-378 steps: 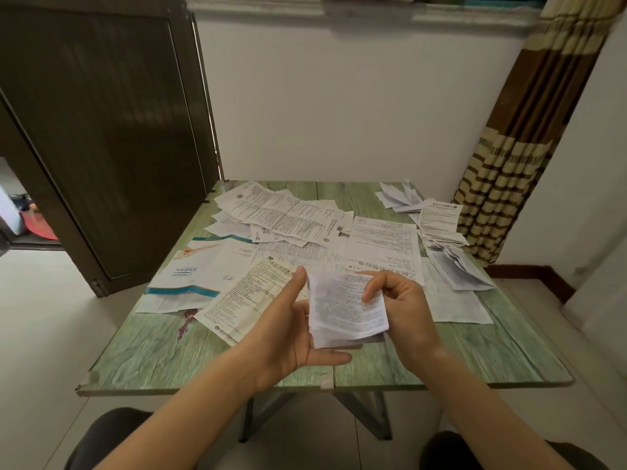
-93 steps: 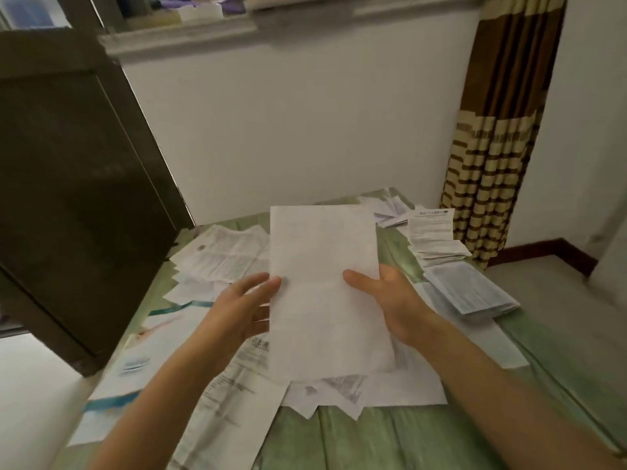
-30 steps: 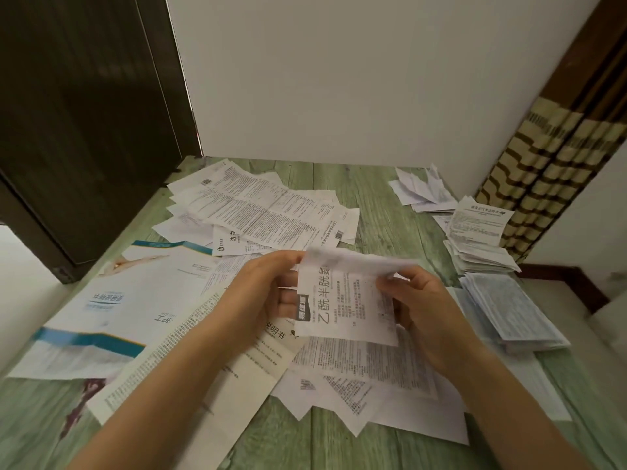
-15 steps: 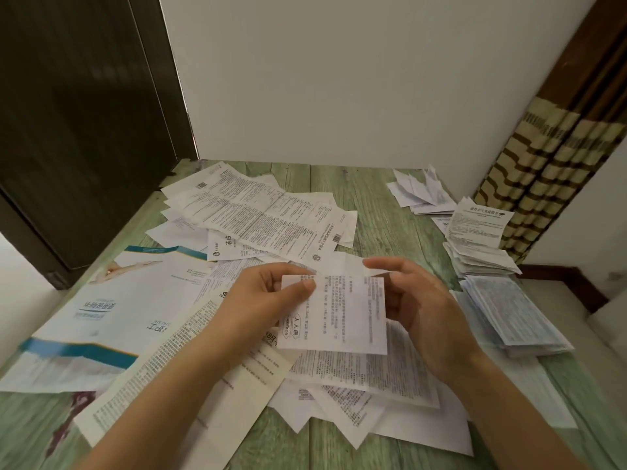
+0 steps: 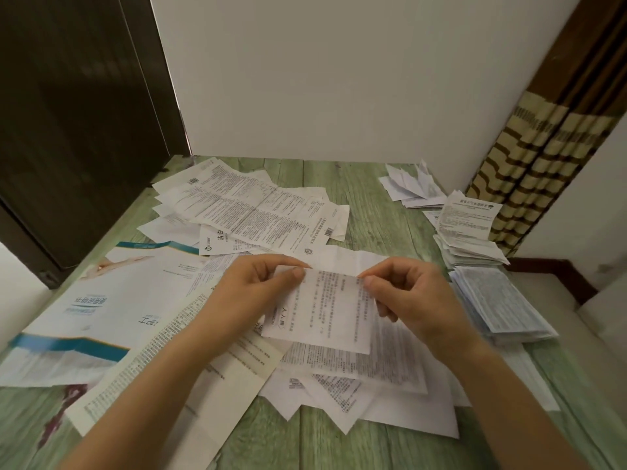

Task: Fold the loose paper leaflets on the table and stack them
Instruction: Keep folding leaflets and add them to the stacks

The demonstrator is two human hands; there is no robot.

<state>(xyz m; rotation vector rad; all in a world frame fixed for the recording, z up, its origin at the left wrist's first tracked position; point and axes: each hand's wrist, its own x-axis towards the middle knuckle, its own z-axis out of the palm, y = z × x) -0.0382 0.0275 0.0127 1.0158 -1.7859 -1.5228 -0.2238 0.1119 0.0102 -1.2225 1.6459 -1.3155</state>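
Head — left hand [image 5: 251, 295], right hand [image 5: 415, 300] cover leaflet [image 5: 325, 312] corners.

One wide-angle camera, worn on the head, looked forward and down from above the near edge of the table [image 5: 369, 212] toward its far edge at the wall [image 5: 322, 79], near enough to show print on the held leaflet [image 5: 325, 307].

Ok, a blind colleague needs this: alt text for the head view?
The left hand and right hand pinch the top edge of a leaflet over a green table strewn with loose leaflets. Folded stacks sit at its right.
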